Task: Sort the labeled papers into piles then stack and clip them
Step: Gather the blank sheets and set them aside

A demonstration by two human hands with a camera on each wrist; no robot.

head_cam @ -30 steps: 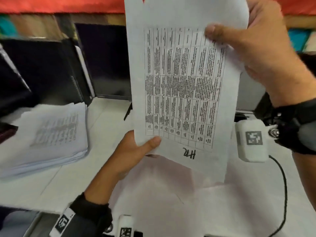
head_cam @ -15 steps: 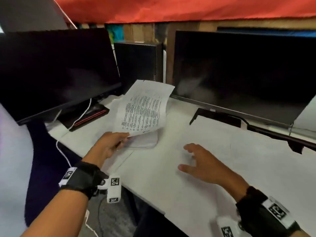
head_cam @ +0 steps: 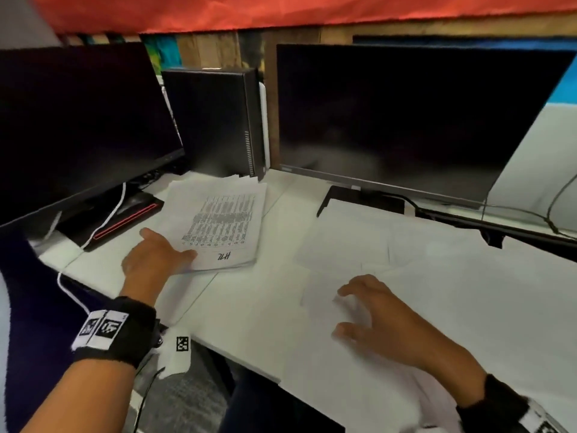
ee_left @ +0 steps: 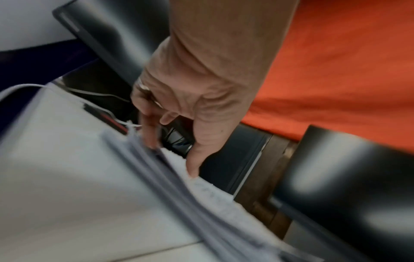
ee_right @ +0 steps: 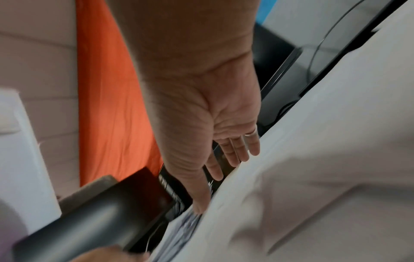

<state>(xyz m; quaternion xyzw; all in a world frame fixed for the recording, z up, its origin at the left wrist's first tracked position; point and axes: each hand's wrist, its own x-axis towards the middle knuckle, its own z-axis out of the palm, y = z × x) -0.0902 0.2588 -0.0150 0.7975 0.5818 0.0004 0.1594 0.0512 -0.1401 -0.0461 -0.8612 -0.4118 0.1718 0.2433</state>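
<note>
Head view: my left grip [head_cam: 156, 260] is slack and holds nothing. Its thumb lies on the near corner of the labelled pile [head_cam: 224, 214] just ahead of it, which I judge squares the top sheet with those below. My right grip [head_cam: 384, 320] is spread and empty, low over the blank-looking sheets [head_cam: 343, 245] on the table [head_cam: 249, 307], probably to take the next one.

A pile of papers [head_cam: 218, 220] lies on the desk [head_cam: 249, 307], just in front of the computer box [head_cam: 212, 120]. The box stands at the back between the left screen [head_cam: 78, 126] and the right screen [head_cam: 406, 114]. Loose sheets [head_cam: 359, 245] lie to the right of the pile, before the right screen.
</note>
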